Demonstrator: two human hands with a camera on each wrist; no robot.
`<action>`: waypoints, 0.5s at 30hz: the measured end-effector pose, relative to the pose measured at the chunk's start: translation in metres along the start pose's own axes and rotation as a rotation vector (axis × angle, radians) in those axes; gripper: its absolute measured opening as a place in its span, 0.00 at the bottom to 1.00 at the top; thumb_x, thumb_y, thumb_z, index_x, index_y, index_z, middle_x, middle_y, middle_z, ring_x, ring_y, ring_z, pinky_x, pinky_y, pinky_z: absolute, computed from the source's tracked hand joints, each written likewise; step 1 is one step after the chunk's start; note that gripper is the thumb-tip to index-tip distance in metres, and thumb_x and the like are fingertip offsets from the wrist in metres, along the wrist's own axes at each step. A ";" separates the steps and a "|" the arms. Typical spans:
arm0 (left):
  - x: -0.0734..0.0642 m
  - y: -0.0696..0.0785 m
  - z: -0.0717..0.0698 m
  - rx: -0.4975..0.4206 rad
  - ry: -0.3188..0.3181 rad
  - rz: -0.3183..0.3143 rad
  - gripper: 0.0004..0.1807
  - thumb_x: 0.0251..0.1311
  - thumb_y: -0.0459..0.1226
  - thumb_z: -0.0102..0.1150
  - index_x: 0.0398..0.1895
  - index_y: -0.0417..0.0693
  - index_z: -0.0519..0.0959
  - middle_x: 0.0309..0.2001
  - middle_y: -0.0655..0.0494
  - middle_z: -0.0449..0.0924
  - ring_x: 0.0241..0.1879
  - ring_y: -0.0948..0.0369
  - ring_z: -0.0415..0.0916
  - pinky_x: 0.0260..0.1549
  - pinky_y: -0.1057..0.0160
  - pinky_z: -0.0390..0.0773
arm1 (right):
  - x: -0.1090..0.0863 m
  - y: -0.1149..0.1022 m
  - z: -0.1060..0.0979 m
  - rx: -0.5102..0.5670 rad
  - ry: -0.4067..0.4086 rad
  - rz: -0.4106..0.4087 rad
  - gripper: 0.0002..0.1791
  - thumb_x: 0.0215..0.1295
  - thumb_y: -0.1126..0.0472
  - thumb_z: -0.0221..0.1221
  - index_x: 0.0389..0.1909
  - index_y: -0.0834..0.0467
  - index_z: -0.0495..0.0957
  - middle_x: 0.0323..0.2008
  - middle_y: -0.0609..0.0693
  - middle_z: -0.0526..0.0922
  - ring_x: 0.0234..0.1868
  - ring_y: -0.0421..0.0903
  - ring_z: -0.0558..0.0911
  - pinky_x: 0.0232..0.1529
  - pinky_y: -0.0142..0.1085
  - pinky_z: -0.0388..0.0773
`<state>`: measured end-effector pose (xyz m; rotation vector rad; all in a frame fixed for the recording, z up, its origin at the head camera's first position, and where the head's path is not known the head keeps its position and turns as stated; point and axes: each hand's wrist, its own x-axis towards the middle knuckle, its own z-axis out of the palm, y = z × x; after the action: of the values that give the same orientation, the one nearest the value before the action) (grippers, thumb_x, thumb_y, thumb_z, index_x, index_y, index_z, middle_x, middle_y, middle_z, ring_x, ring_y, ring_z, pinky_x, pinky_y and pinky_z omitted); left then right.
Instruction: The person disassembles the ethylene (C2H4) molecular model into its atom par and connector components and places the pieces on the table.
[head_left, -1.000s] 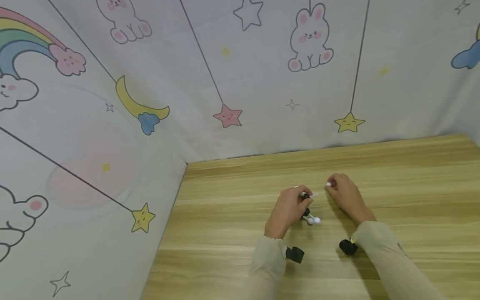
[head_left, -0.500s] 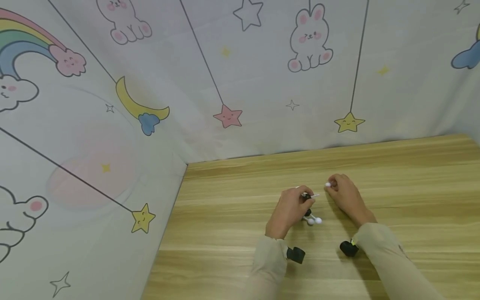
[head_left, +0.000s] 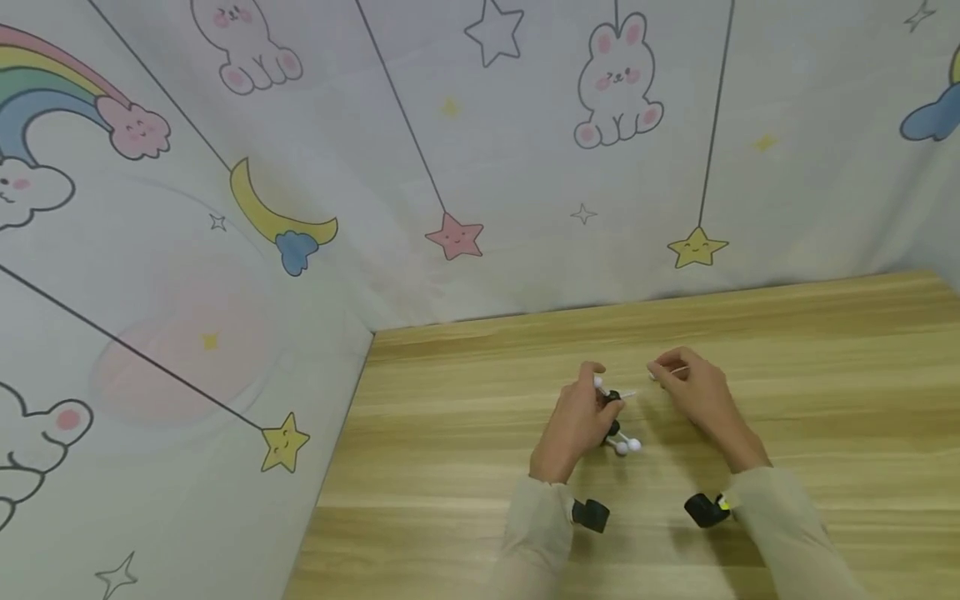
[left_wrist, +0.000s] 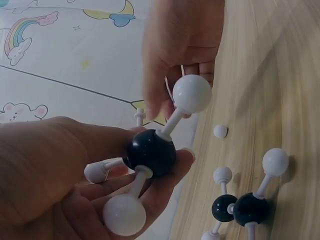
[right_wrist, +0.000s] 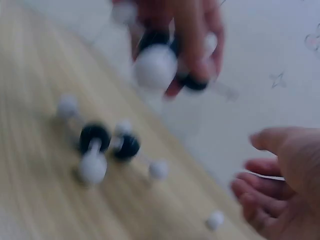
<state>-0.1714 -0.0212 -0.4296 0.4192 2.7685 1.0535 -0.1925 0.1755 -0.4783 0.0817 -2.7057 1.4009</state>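
Observation:
My left hand [head_left: 572, 429] grips a ball-and-stick molecular model between thumb and fingers; its black ball [left_wrist: 151, 152] bears white balls on short pegs. A bare pale peg [left_wrist: 140, 116] sticks out on the far side. My right hand [head_left: 701, 396] hovers to the right with its fingers loosely bent; in the right wrist view [its fingers] stand apart with nothing visible between them. A loose white ball [left_wrist: 220, 131] lies on the table near the right fingertips. Below the left hand, a second molecular model [left_wrist: 251, 210] of black and white balls rests on the table.
The wood-grain table [head_left: 450, 467] meets a pale cloth wall [head_left: 525, 167] printed with rabbits and stars at its back and left edges. A black wrist camera [head_left: 591, 515] hangs at the left cuff, another black camera [head_left: 707, 510] at the right cuff.
My right fingers, which pinched a white ball earlier, have loosened, and that hand has shifted slightly right. The left index finger has lifted off, baring a white ball of the held model.

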 end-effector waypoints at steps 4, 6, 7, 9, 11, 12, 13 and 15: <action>-0.001 -0.001 0.001 0.020 -0.002 0.020 0.19 0.65 0.42 0.58 0.56 0.49 0.70 0.42 0.55 0.81 0.36 0.66 0.78 0.32 0.70 0.76 | -0.006 -0.018 -0.004 0.169 -0.260 0.011 0.24 0.69 0.43 0.53 0.45 0.62 0.77 0.36 0.61 0.81 0.32 0.53 0.80 0.32 0.41 0.77; -0.001 -0.001 0.000 0.028 -0.001 0.032 0.16 0.65 0.42 0.58 0.53 0.51 0.71 0.41 0.55 0.82 0.34 0.67 0.77 0.30 0.71 0.75 | -0.009 -0.024 -0.006 0.252 -0.349 0.013 0.22 0.69 0.46 0.55 0.44 0.63 0.76 0.35 0.63 0.80 0.31 0.54 0.79 0.32 0.41 0.77; -0.001 -0.001 0.000 0.029 -0.001 0.038 0.15 0.65 0.42 0.58 0.52 0.51 0.71 0.41 0.56 0.82 0.33 0.68 0.77 0.29 0.71 0.74 | -0.010 -0.026 -0.006 0.281 -0.374 0.014 0.20 0.69 0.48 0.55 0.43 0.63 0.76 0.35 0.63 0.80 0.31 0.54 0.79 0.32 0.41 0.77; -0.001 -0.002 0.000 0.027 -0.002 0.046 0.13 0.65 0.42 0.58 0.50 0.52 0.71 0.40 0.56 0.82 0.32 0.68 0.76 0.28 0.72 0.74 | -0.012 -0.029 -0.007 0.315 -0.392 0.010 0.17 0.68 0.51 0.56 0.42 0.63 0.76 0.35 0.64 0.79 0.31 0.55 0.79 0.32 0.42 0.77; -0.001 -0.002 -0.001 0.026 -0.003 0.052 0.13 0.65 0.42 0.58 0.49 0.51 0.71 0.40 0.56 0.82 0.31 0.69 0.76 0.28 0.72 0.74 | -0.013 -0.030 -0.008 0.329 -0.395 0.002 0.16 0.68 0.53 0.57 0.42 0.63 0.75 0.35 0.63 0.79 0.32 0.54 0.79 0.33 0.42 0.77; -0.001 -0.002 -0.001 0.027 -0.003 0.057 0.13 0.65 0.42 0.58 0.49 0.51 0.71 0.39 0.56 0.82 0.31 0.68 0.76 0.28 0.72 0.73 | -0.014 -0.030 -0.008 0.332 -0.395 -0.001 0.15 0.68 0.53 0.57 0.42 0.63 0.75 0.35 0.63 0.79 0.32 0.54 0.79 0.33 0.42 0.78; -0.001 -0.002 -0.001 0.027 -0.002 0.060 0.12 0.65 0.42 0.58 0.49 0.51 0.72 0.39 0.56 0.82 0.31 0.68 0.76 0.28 0.72 0.73 | -0.014 -0.030 -0.008 0.334 -0.394 -0.003 0.15 0.68 0.54 0.57 0.42 0.63 0.75 0.35 0.63 0.79 0.32 0.54 0.79 0.34 0.43 0.78; -0.001 -0.003 -0.001 0.024 -0.001 0.068 0.12 0.65 0.42 0.58 0.48 0.51 0.72 0.39 0.56 0.82 0.32 0.69 0.76 0.28 0.72 0.74 | -0.014 -0.029 -0.007 0.340 -0.394 -0.006 0.15 0.68 0.54 0.57 0.42 0.64 0.75 0.36 0.63 0.79 0.32 0.54 0.80 0.35 0.43 0.79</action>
<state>-0.1712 -0.0240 -0.4309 0.5199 2.7876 1.0347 -0.1752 0.1646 -0.4518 0.4328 -2.7082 2.0158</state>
